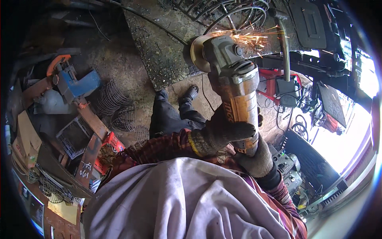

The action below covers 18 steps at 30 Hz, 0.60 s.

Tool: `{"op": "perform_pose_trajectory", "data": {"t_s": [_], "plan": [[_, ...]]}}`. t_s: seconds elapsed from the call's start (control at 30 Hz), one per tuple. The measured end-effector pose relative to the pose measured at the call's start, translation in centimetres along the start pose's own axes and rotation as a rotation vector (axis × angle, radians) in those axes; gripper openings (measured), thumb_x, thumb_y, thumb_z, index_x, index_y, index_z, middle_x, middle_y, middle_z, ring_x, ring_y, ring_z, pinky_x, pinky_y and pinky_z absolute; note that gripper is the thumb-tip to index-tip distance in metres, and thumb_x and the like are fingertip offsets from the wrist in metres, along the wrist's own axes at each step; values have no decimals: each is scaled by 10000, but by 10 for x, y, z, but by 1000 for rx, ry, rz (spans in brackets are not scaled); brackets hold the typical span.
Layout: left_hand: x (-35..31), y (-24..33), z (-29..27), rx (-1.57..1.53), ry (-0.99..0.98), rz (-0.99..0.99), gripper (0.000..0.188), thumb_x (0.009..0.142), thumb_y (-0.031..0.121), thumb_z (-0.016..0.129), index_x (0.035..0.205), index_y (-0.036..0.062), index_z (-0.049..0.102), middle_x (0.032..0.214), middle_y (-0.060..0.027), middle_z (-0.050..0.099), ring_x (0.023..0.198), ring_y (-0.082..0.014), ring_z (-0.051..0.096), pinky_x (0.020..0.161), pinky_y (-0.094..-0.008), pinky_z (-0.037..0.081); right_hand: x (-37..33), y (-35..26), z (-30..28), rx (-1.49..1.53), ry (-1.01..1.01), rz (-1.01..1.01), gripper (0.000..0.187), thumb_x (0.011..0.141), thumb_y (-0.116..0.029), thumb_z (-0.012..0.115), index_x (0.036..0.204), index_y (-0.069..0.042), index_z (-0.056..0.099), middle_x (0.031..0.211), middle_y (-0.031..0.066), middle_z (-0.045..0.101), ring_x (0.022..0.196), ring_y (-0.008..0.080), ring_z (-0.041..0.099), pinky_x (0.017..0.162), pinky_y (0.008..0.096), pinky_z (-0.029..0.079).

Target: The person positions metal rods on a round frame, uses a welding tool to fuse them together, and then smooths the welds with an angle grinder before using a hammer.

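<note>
An angle grinder with a worn grey and orange body stretches away from me, its pale disc at the far end. My left hand, in a dark-palmed knit glove, is closed around the grinder's body from the left. My right hand, in a grey glove, wraps the rear end, its fingers partly hidden beneath. Orange sparks spray to the right beyond the grinder head. Close behind them lies a piece made of bent metal rods. The contact point is hidden by the grinder head.
A dirty metal worktable spans the far side, with a hammer at its right. Coiled wire baskets and a blue metal machine part stand left. A cable crosses the table. Machinery sits at right.
</note>
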State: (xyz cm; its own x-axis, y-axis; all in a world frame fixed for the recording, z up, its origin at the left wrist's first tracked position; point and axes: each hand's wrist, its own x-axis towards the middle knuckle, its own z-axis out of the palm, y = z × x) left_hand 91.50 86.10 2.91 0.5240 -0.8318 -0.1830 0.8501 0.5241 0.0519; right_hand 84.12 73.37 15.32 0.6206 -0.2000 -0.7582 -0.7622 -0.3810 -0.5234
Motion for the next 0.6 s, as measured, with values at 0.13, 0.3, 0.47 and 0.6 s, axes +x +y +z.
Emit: {"op": "perform_pose_trajectory", "data": {"t_s": [0.13, 0.3, 0.47, 0.6], "plan": [[0, 5, 0, 85, 12, 3, 844, 845, 47, 790, 1547, 83, 325, 1453, -177, 541, 1311, -324, 575, 1102, -491, 495, 1, -1, 1, 22, 8, 27, 696, 778, -173, 890, 1365, -40, 541, 1247, 154, 697, 1160, 236, 683, 981, 386, 543], [-2, 4, 1, -33, 18, -22, 803, 850, 13, 770, 1534, 85, 356, 1436, -156, 551, 1318, -310, 569, 1119, -484, 479, 0, -11, -4, -93, -34, 40, 651, 820, -63, 816, 1397, -19, 518, 1299, 123, 677, 1166, 192, 661, 1004, 378, 533], [0, 8, 16, -44, 68, 139, 590, 798, 129, 862, 1300, 49, 563, 1127, -91, 685, 1032, -209, 683, 903, -378, 572, 1, -15, -4, -78, -44, 23, 647, 820, -83, 827, 1390, -19, 527, 1284, 127, 687, 1159, 196, 668, 1001, 380, 534], [-1, 11, 17, -78, 72, 98, 614, 789, 128, 865, 1315, 47, 559, 1135, -92, 685, 1036, -214, 683, 905, -377, 566, 2, -9, -4, -92, -1, 36, 702, 769, -212, 908, 1349, -47, 548, 1219, 148, 708, 1123, 249, 694, 954, 393, 549]]}}
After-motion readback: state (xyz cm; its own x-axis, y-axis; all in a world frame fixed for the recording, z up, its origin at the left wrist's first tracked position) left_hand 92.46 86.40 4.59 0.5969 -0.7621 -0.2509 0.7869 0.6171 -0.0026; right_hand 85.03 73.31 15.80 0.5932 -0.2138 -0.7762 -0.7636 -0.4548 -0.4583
